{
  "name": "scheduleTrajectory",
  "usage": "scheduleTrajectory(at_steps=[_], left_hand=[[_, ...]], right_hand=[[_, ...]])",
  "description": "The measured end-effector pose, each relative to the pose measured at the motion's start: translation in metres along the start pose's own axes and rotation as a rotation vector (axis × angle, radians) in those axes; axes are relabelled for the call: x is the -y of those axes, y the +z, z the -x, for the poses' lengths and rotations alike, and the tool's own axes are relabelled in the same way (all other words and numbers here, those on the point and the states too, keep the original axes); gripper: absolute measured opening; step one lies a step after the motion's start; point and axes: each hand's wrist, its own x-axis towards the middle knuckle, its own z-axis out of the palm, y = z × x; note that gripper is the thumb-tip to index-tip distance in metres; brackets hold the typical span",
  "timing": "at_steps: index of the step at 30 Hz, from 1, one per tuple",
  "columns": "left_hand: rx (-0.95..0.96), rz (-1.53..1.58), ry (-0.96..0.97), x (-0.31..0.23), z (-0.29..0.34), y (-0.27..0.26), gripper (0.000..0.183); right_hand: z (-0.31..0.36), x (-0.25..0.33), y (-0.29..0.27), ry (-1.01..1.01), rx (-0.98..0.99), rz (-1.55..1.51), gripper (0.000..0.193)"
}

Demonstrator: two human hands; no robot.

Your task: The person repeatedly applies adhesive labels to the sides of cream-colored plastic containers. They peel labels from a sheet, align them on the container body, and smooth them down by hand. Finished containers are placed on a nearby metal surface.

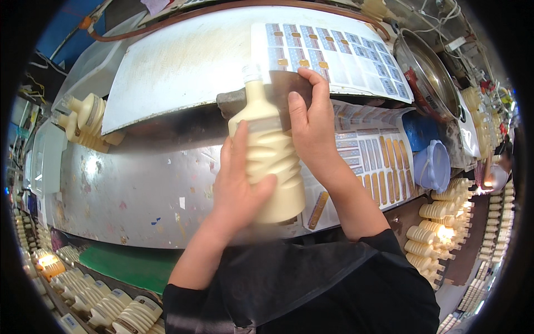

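Left hand [238, 188] grips a ridged cream bottle [273, 158], contents hidden; right hand [314, 128] pinches a brown sheet [283, 88].

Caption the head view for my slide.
Left hand holding a cream grooved bottle, right hand at a flat brown piece.

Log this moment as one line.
left hand: on bottle | right hand: at brown piece | bottle: cream, ridged, neck pointing away | label sheets: right of bottle

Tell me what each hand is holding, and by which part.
The left hand holds the cream bottle by the left side of its ribbed body; the right hand pinches a dark brown flat piece by its right edge.
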Motion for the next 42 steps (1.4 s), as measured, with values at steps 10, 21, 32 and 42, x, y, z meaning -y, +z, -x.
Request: scheduleTrajectory(at_steps=[10, 21, 32, 42], left_hand=[[-0.076, -0.038, 0.02, 0.007, 0.0, 0.01, 0.098], [-0.07, 0.055, 0.022, 0.012, 0.002, 0.008, 0.097], [-0.146, 0.44, -0.109, 0.007, 0.007, 0.017, 0.099], [-0.073, 0.503, -0.241, -0.005, 0.017, 0.012, 0.093]], right_hand=[[-0.006, 0.033, 0.013, -0.127, 0.031, 0.115, 0.041], [-0.004, 0.039, 0.02, -0.119, 0.068, 0.402, 0.035], [-0.016, -0.041, -0.059, 0.248, -0.049, -0.338, 0.037], [-0.034, -0.107, -0.171, -0.093, -0.098, 1.173, 0.031]])
